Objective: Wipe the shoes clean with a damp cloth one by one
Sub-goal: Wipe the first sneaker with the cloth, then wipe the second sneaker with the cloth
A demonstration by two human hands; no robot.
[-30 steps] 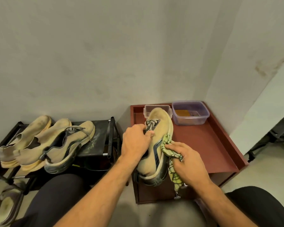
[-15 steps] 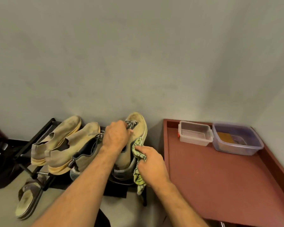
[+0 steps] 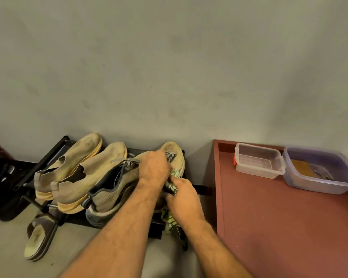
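Tan mesh and a yellowed sole mark the laced shoe (image 3: 174,155), gripped over its top by the left hand (image 3: 154,168) on the black rack (image 3: 201,189), toe aimed at the wall. A green-patterned cloth (image 3: 170,218) is clenched in the right hand (image 3: 184,199) against its side. Left of it on the rack, a matching shoe (image 3: 111,194) and two slip-ons (image 3: 84,169) are crowded close; right of the rack, a red tray (image 3: 279,227) carries two plastic tubs (image 3: 258,160).

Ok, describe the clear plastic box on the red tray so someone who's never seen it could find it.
Start at the red tray to the right of the shoe rack. Two plastic tubs stand side by side along its far edge by the wall. The clear box is the left, smaller one, colourless with an orange latch, unlike the purple tub.
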